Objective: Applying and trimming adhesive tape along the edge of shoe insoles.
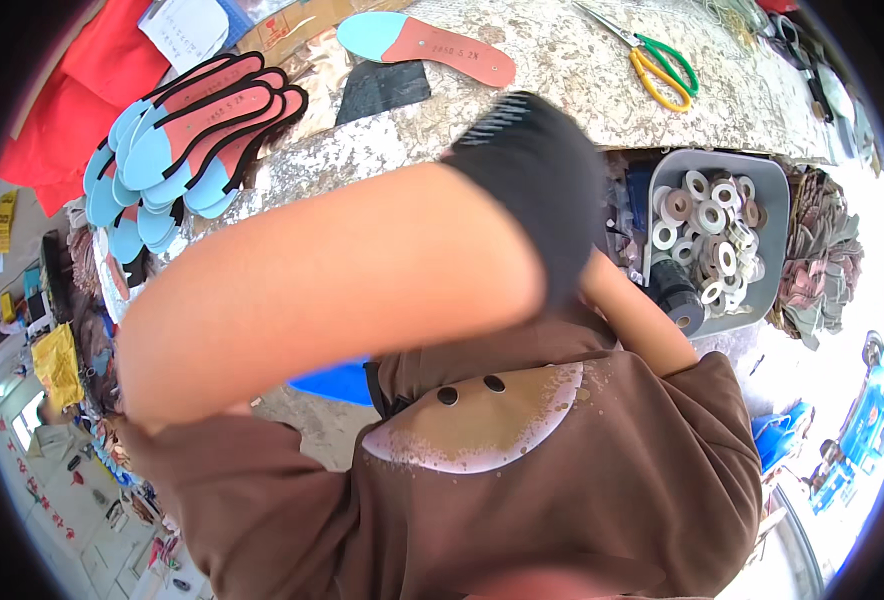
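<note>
Far left of the left hand: red cloth (57, 125), with a yellow packet (57, 365) nearer the body. Between the cloth and the hand, overlapping blue-and-brown insoles (202, 125) with black edging sat in a pile at the left end of the speckled white desk (552, 55). Past the pile, on the far side from the hand: paper sheet (184, 35), then cardboard (292, 25). Left forearm (342, 265) came in from the left, bent at the elbow. Beyond it, left of the hand, lay a flat black piece (384, 92); one loose insole (452, 52) lay just past that, blue end left, brown end right. Left hand was covered by a black item (562, 185) with a row of pale marks at its far edge; couldn't tell whether fingers were spread, closed or gripping, or whether the item was worn or held. Right forearm (642, 315) ran up behind that item; right hand hidden, grip unknown. Beyond and right of the left hand: scissors (662, 70), green and yellow handles, blades apart from everything. Right of both hands: grey bin (775, 225) of small white rolls (712, 218), black rolls (677, 295) at its near-left corner, then bundled grey-and-brown pieces (820, 255).
</note>
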A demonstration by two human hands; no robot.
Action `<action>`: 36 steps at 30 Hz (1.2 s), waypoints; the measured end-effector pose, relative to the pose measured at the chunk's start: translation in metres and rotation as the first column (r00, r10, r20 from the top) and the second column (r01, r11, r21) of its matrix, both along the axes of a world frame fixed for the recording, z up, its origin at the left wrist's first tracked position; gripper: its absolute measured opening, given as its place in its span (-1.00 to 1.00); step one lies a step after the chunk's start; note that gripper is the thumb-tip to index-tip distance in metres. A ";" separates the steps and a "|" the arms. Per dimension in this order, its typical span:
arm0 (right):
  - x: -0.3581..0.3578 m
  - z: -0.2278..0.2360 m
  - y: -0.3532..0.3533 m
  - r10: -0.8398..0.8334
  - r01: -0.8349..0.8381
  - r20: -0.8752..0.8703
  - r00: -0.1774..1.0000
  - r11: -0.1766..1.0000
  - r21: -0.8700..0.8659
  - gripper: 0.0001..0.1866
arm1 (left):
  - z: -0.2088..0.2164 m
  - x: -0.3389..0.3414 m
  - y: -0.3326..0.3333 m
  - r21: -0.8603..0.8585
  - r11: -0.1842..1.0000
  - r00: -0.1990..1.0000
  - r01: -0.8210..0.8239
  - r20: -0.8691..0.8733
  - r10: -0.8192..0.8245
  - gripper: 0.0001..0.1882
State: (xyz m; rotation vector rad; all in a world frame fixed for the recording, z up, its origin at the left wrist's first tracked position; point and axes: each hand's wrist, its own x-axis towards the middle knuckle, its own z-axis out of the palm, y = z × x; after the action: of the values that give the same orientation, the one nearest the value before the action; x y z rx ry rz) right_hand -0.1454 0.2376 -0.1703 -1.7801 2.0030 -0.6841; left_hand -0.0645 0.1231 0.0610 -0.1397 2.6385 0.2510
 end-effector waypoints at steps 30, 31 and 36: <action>0.000 0.066 -0.024 -0.090 0.475 0.994 0.059 0.879 0.051 -0.81 | -0.150 0.063 -0.002 0.847 0.482 0.488 -0.224 -0.331 0.807 -0.78; -0.001 0.067 -0.024 -0.102 0.493 0.992 0.075 0.868 0.053 -0.76 | -0.154 0.060 -0.001 0.825 0.549 0.484 -0.133 -0.429 0.763 -0.77; -0.018 0.080 -0.032 -0.097 0.526 0.995 0.008 0.847 0.078 -0.63 | -0.133 0.043 -0.048 0.760 0.575 0.565 -0.303 -0.343 0.750 -0.75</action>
State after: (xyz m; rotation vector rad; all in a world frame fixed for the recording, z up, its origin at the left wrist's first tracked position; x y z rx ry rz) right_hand -0.1639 0.2054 -0.0905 -0.3588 1.1655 -1.8471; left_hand -0.0218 0.0746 -0.0723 -0.8322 2.8585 1.6918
